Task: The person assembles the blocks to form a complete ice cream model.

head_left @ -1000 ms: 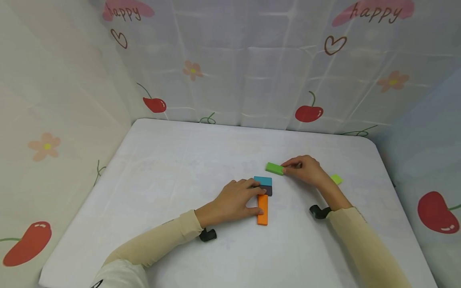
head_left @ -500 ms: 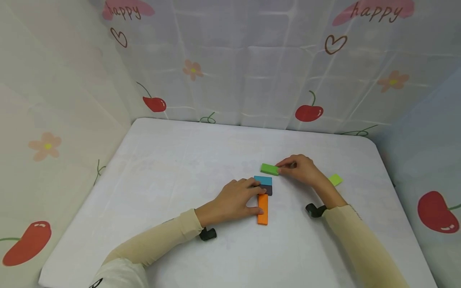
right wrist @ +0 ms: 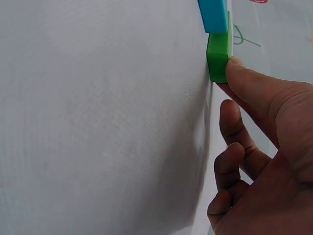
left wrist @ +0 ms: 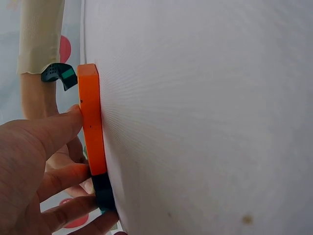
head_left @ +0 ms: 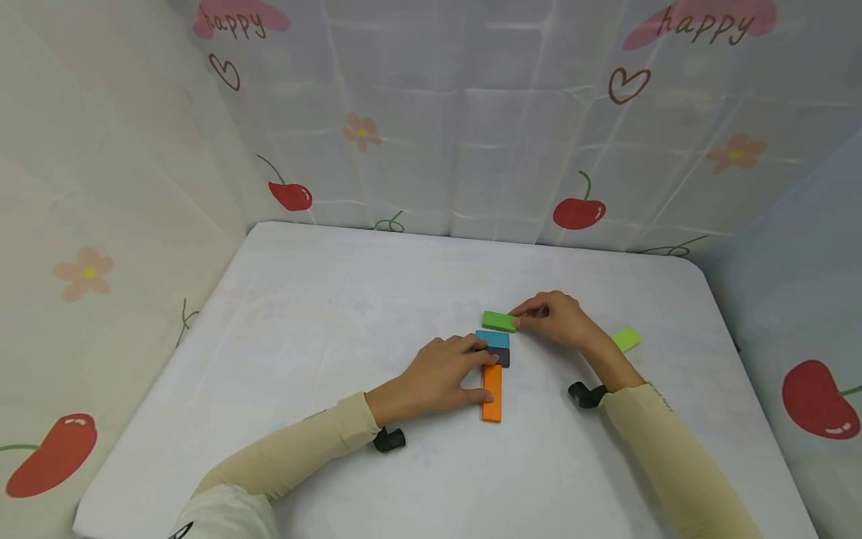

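My right hand [head_left: 555,320] pinches one end of a green block [head_left: 498,322] between thumb and index finger, with the other fingers curled in the right wrist view. The green block lies just behind a blue block [head_left: 493,339]; whether they touch I cannot tell. A dark block [head_left: 500,356] lies against the blue one's near side. From it an orange block [head_left: 492,394] extends toward me, end to end with the dark block [left wrist: 103,192] in the left wrist view. My left hand [head_left: 438,374] rests on this row, thumb on the orange block and extended fingertips at the dark and blue ones.
A yellow-green block [head_left: 627,339] lies on the white table [head_left: 323,299], partly behind my right forearm. Each wrist carries a small black camera, one [head_left: 586,394] by the right sleeve and one [head_left: 389,439] by the left. Patterned curtains stand along the table's back and sides.
My right hand has moved left and slightly nearer with the green block, bringing it behind the blue block and turning it almost parallel to it. My left hand has stayed in place.
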A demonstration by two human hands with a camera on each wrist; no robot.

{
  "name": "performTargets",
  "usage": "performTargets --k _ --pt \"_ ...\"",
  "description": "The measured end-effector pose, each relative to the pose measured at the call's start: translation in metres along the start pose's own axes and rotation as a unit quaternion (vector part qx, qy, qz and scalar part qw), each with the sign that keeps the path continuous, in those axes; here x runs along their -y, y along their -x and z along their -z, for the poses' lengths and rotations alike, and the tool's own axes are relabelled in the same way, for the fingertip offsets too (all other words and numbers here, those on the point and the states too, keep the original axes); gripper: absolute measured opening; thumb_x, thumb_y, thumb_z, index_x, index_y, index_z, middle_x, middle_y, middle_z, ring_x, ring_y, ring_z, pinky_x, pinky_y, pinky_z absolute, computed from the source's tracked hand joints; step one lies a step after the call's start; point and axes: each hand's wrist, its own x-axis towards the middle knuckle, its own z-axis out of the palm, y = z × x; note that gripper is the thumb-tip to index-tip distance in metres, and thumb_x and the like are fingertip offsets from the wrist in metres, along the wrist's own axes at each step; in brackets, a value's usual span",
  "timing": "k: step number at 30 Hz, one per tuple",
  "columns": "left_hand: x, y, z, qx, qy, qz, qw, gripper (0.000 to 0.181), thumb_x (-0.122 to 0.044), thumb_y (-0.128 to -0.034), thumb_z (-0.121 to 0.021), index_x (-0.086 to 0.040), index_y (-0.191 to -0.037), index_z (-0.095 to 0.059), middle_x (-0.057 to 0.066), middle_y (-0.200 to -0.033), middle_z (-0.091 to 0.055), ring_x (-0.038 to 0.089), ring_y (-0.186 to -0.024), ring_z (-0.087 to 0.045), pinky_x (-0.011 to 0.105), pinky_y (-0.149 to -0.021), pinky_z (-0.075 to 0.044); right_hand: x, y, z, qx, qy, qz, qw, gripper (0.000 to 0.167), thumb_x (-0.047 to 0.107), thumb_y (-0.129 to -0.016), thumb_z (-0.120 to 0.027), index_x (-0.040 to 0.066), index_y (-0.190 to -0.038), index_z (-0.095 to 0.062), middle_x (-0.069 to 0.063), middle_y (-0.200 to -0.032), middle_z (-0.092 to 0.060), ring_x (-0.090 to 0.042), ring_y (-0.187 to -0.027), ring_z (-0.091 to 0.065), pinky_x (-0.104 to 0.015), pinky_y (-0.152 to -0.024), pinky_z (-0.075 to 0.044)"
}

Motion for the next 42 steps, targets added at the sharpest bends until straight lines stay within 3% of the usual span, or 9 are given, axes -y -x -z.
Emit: performTargets --k 9,42 --pt "0.001 -0.0006 -0.0007 0.002 0.002 0.0 1.0 0.063 -0.066 -0.0971 -0.07 -0.032 -0.149 -0.064 -0.003 -0.153 -0.058 0.021 -0.132 -0.064 0.046 -0.107 -0.054 0.0009 -0.0027 -0.0031 0.011 -0.012 0.025 0.9995 0.02 0.026 -0.097 -0.082 0.019 -0.115 -0.085 -0.006 -0.108 -0.078 -0.021 -0.095 -0.055 -0.031 -0.079 -0.042" --pt "0.0003 0.0002 0.0001 0.005 0.007 0.003 1.0 0.063 -0.065 -0.0978 -0.07 -0.031 -0.151 -0.062 -0.001 -0.156 -0.057 0.021 -0.138 -0.061 0.052 -0.11 -0.052 0.0057 -0.0063 -0.0063 0.028 -0.017 0.03 0.999 0.02 0.026 -0.097 -0.082 0.019 -0.116 -0.085 -0.003 -0.1 -0.075 -0.02 -0.093 -0.053 -0.03 -0.076 -0.04"
